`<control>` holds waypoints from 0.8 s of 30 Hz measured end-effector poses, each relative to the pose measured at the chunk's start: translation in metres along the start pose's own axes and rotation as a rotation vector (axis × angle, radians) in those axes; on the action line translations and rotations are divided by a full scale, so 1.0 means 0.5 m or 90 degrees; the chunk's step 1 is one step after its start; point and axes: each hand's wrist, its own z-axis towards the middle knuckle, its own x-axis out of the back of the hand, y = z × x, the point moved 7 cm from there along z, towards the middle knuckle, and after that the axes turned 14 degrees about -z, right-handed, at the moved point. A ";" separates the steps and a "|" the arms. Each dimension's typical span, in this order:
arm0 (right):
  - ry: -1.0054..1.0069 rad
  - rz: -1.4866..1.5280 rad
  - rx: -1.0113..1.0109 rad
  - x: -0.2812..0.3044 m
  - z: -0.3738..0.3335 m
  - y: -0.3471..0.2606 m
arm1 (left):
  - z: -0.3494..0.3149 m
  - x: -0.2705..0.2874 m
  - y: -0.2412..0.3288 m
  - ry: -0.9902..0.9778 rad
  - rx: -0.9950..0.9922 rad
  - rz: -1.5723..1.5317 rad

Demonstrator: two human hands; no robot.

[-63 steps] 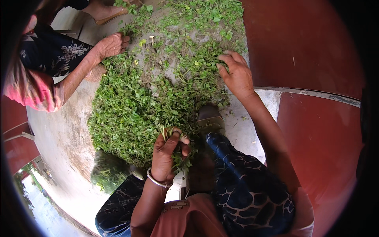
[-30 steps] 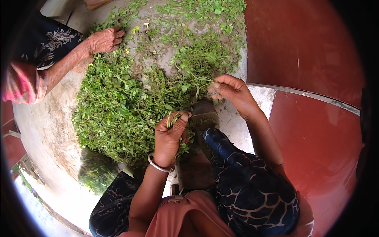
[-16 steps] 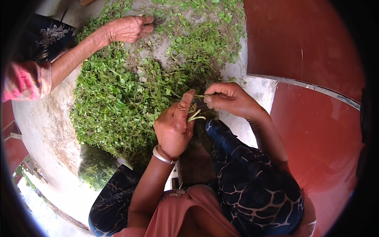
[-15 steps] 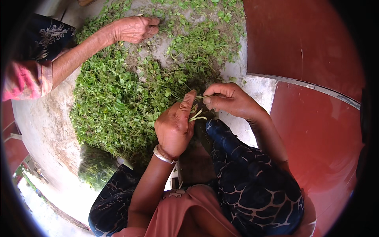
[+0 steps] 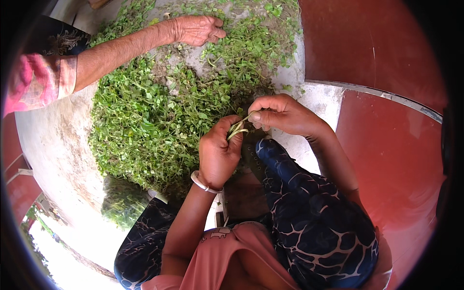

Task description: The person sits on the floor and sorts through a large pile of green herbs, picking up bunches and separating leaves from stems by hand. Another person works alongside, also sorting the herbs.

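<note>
My left hand [image 5: 220,151], with a pale bangle [image 5: 203,182] at its wrist, is closed around a small bunch of pale green stems [image 5: 236,130]. Their cut-looking ends stick out past the thumb. Just right of it, my right hand [image 5: 285,116] pinches a thin stem at the bunch's tip between thumb and forefinger. Both hands are above the near right edge of a wide heap of leafy greens [image 5: 145,121] spread on the ground. The leafy part of the held bunch is hidden behind my left hand.
Another person's hand [image 5: 200,30] reaches in from the left over the far part of the heap. A clear plastic bag of greens [image 5: 123,203] lies near my left knee. Red panels [image 5: 382,159] stand along the right side. My patterned trouser leg [image 5: 314,227] is below my right hand.
My left hand has shifted slightly right and up, its thumb now bent over the stems. The other person's hand has moved right across the heap. My right hand still pinches beside the bunch.
</note>
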 end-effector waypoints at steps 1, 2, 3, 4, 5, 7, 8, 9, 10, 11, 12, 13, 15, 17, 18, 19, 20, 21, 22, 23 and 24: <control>0.003 -0.007 0.001 0.001 0.000 0.001 | 0.000 -0.001 -0.008 0.006 0.026 -0.051; 0.005 -0.001 0.005 -0.002 -0.002 -0.003 | -0.002 -0.001 -0.021 0.010 0.074 -0.111; 0.007 0.006 0.009 -0.005 -0.006 -0.012 | -0.005 0.000 -0.034 0.014 0.123 -0.171; 0.009 0.013 0.013 -0.006 -0.009 -0.019 | -0.008 0.001 -0.047 0.019 0.171 -0.232; 0.021 0.004 0.023 -0.001 -0.010 -0.024 | -0.008 0.010 -0.052 0.043 0.202 -0.276; 0.043 -0.014 0.042 0.012 -0.010 -0.030 | -0.007 0.032 -0.054 0.092 0.263 -0.364; 0.072 -0.165 0.016 0.023 -0.005 -0.014 | -0.003 0.038 -0.055 0.106 0.290 -0.344; 0.097 -0.298 0.002 0.030 -0.002 -0.005 | 0.001 0.043 -0.055 0.105 0.280 -0.338; 0.121 -0.431 -0.014 0.034 0.001 0.001 | 0.004 0.048 -0.058 0.105 0.270 -0.332; 0.143 -0.565 -0.031 0.038 0.004 0.010 | 0.005 0.052 -0.060 0.105 0.261 -0.329; 0.157 -0.612 -0.038 0.039 0.009 0.033 | 0.008 0.052 -0.057 0.082 0.241 -0.294; 0.183 -0.628 -0.040 0.040 0.005 0.038 | 0.011 0.054 -0.061 0.072 0.205 -0.257; 0.231 -0.655 -0.033 0.034 0.002 0.040 | 0.010 0.059 -0.072 0.072 0.147 -0.212; 0.265 -0.711 -0.051 0.031 -0.003 0.042 | 0.010 0.060 -0.069 0.092 0.122 -0.240; 0.282 -0.740 -0.062 0.030 -0.005 0.043 | 0.011 0.060 -0.065 0.108 0.117 -0.271; 0.369 -0.771 -0.007 0.033 -0.012 0.025 | 0.011 0.063 -0.060 0.114 0.145 -0.307; 0.457 -0.800 0.048 0.033 -0.023 0.008 | 0.013 0.067 -0.050 0.120 0.173 -0.343; 0.507 -0.806 0.094 0.028 -0.030 -0.009 | 0.012 0.070 -0.048 0.126 0.201 -0.379; 0.557 -0.813 0.139 0.022 -0.039 -0.024 | 0.015 0.072 -0.060 0.121 0.158 -0.443; 0.570 -0.798 0.174 0.016 -0.043 -0.046 | 0.014 0.082 -0.065 0.152 0.172 -0.450; 0.583 -0.782 0.210 0.007 -0.046 -0.063 | 0.011 0.092 -0.070 0.184 0.186 -0.457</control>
